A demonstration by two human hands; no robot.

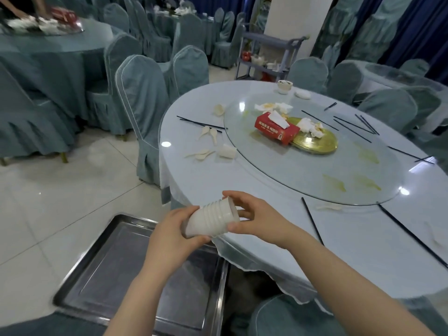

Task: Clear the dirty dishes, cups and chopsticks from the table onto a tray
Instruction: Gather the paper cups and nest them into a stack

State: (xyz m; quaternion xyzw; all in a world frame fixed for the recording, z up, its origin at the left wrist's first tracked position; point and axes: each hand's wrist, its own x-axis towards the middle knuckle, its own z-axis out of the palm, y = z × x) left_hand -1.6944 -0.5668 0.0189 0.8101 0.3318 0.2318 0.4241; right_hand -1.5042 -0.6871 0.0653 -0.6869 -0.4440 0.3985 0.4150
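Both forearms are bare to the frame edge, no sleeves showing; left hand and right hand wear nothing.

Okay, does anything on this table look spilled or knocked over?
Yes. Yellowish smears stain the glass turntable, like spilled sauce. The red tissue box lies tilted against the gold plate, and a white cup lies tipped on its side by the spoons.

White stacked cups; black chopsticks; red tissue box; gold plate; teal chair covers; silver-grey tray.
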